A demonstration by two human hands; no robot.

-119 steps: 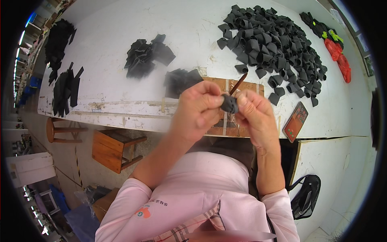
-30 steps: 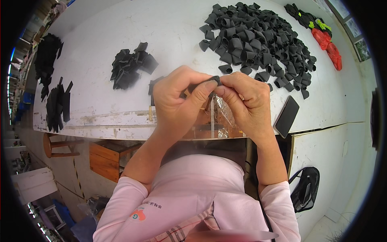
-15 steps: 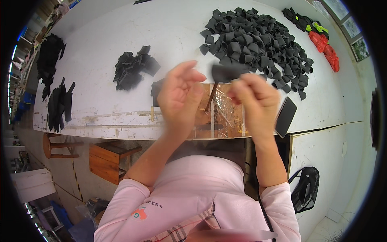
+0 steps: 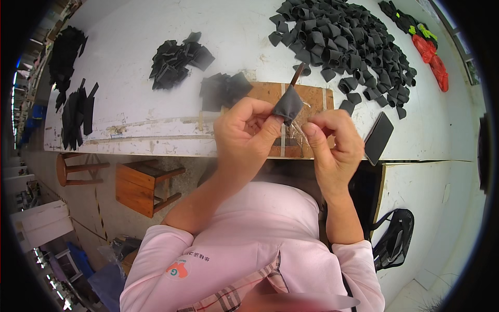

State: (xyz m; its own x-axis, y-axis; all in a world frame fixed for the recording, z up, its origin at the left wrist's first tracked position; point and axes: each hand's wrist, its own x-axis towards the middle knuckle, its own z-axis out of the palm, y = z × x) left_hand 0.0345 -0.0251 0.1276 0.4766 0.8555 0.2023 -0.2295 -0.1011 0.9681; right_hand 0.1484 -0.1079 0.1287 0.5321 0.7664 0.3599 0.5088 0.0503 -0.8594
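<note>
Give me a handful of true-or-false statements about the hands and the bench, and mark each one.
1. The left hand pinches a small dark fabric piece. True.
2. The big heap of black pieces lies at the bench's far left. False: it lies to the far right.
3. A thin brown stick pokes out above the fabric piece. True.
4. The right hand rests flat on the dark flat slab. False: it is raised beside the left hand, apart from the slab.

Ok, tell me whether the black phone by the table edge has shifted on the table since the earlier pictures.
No. The black phone lies at the same spot beside the wooden board at the table edge; only the head camera's view shifted.
</note>
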